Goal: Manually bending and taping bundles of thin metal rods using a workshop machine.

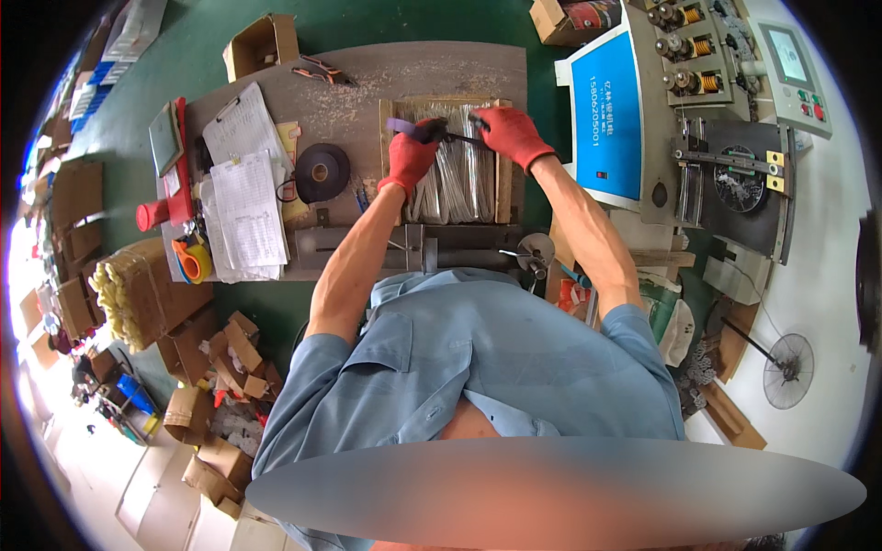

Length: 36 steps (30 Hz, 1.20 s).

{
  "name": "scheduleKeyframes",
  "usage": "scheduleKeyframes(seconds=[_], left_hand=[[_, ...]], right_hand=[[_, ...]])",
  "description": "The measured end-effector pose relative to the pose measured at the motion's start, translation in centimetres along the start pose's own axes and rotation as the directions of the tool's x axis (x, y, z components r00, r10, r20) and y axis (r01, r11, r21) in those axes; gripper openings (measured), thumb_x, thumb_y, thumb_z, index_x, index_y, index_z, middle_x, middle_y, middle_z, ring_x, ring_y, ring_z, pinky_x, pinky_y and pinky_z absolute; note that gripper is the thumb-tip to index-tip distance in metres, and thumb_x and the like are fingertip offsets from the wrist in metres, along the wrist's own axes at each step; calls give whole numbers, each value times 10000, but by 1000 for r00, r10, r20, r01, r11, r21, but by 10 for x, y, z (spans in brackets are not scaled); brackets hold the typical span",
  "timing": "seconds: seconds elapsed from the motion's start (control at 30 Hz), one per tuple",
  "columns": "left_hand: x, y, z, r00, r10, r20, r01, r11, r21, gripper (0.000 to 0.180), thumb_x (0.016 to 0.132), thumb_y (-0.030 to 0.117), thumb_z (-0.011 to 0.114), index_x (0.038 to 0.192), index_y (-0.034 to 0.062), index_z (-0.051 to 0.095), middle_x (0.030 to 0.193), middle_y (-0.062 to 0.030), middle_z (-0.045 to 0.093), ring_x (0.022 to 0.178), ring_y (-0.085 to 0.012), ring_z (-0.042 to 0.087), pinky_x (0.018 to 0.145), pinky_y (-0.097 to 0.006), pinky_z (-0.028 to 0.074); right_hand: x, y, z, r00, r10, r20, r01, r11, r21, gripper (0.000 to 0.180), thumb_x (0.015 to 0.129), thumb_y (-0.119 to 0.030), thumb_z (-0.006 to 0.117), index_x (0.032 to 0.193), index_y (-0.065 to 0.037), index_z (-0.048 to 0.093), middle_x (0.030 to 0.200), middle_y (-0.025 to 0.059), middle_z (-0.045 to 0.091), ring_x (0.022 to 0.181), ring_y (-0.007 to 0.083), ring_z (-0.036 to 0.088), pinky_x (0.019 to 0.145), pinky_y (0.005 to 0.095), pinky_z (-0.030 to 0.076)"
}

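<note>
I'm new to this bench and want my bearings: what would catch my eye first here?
Two red-gloved hands, left and right, meet over a wooden tray of shiny wire bundles at the bench's middle, pulling a dark strip between them. To the right stands a machine with a bright blue panel. Left of the tray lie a black tape roll and a paper stack.

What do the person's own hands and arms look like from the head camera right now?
Both the left hand and the right hand wear red knit-looking work gloves that end at the wrist. The forearms are bare. Short sleeves of a light blue button shirt end near the elbows. No watch or wristband shows.
</note>
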State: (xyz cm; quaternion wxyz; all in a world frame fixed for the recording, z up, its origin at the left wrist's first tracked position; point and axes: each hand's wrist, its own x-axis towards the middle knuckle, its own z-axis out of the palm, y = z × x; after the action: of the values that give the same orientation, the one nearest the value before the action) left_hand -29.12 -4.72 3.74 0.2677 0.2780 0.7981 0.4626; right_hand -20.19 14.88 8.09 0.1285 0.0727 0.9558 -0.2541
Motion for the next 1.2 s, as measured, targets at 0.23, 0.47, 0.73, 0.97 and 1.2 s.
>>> scheduleKeyframes(seconds=[0.23, 0.47, 0.73, 0.97, 1.2], left_hand=[[1, -11, 23, 951, -47, -304, -61, 941, -333, 367, 786, 58, 699, 1145, 32, 624, 968, -23, 696, 866, -99, 625, 781, -267, 499], [-4, -4, 26, 935, -67, -348, -27, 966, -259, 393, 790, 50, 704, 1163, 24, 584, 960, -28, 672, 878, -75, 594, 800, -256, 485], [-4, 2, 18, 956, -15, -292, -79, 948, -309, 389, 799, 43, 684, 1182, 49, 619, 1037, -38, 690, 901, -79, 609, 805, -258, 488], [-11, -13, 2, 979, -6, -206, -2, 999, -38, 391, 777, 71, 663, 1167, 58, 631, 1050, -138, 680, 952, -232, 668, 832, -315, 499], [-46, -41, -18, 952, 77, -296, 37, 931, 363, 257, 763, 107, 655, 1011, 42, 644, 1020, -155, 628, 933, -366, 608, 793, -411, 492]], right_hand=[[33, 3, 8, 968, -81, -236, 158, 932, 326, 643, 821, -79, 573, 1425, -205, 393, 1237, 154, 601, 1116, 328, 584, 948, 391, 455], [63, 12, 15, 952, -201, 232, 58, 860, 507, 432, 820, -157, 602, 1250, -138, 574, 1101, 160, 658, 993, 298, 628, 872, 367, 466], [41, 3, 16, 997, -82, -6, 81, 977, 200, 281, 830, -249, 582, 1044, -78, 645, 971, 194, 666, 937, 383, 625, 806, 452, 487], [12, 4, 27, 969, -152, -195, 141, 988, -66, 169, 796, -144, 535, 915, -79, 635, 833, 158, 643, 853, 366, 629, 743, 479, 495], [-51, 27, 45, 953, -27, -303, 12, 999, -50, 112, 782, -118, 534, 834, -80, 626, 808, 165, 634, 790, 365, 630, 672, 466, 505]])
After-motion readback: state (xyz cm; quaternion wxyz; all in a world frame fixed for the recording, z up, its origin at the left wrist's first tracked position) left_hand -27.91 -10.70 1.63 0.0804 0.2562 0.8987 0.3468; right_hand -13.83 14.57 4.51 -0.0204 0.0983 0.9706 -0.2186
